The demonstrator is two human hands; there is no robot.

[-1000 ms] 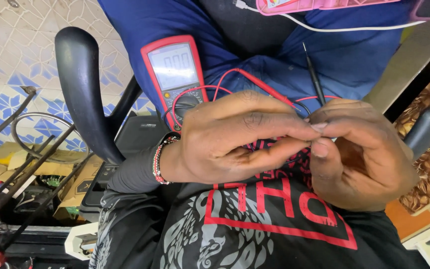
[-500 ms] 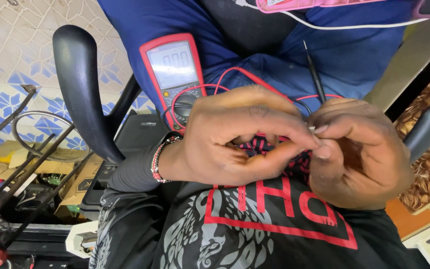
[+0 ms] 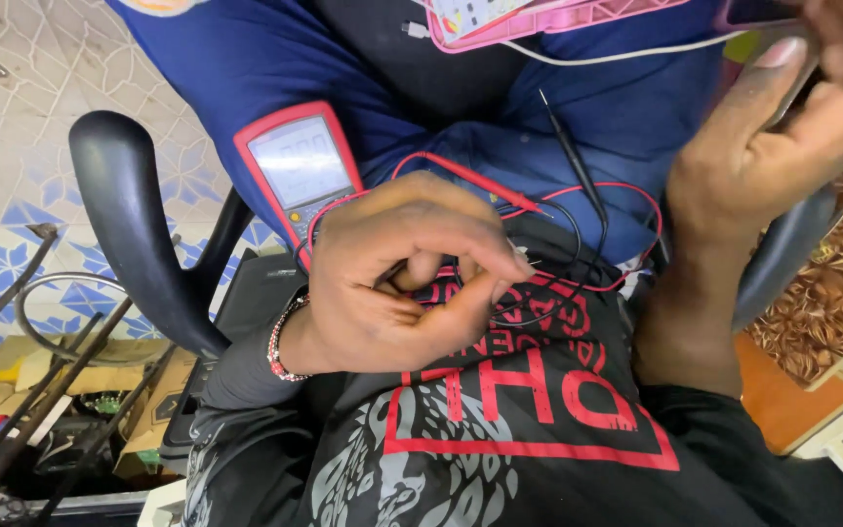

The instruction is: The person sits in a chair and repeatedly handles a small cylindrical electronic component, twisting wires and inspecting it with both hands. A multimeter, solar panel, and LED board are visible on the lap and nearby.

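So we've got the left hand [image 3: 412,278] curled up over the lap, thumb and fingers pinched together on something tiny, too small for us to make out. Right beside its fingertips sits the red test probe with the metal tip [image 3: 480,185], and the thin black probe [image 3: 573,156] stands just to the right, their red and black leads looped over the black printed shirt [image 3: 529,429]. Left of that hand lies the red-cased multimeter with the grey screen [image 3: 300,171], on the blue trousers [image 3: 246,68]. Our right hand [image 3: 782,137] is up at far right, fingers closed round a dark flat object [image 3: 802,73]. A black chair armrest [image 3: 139,224] stands at left.
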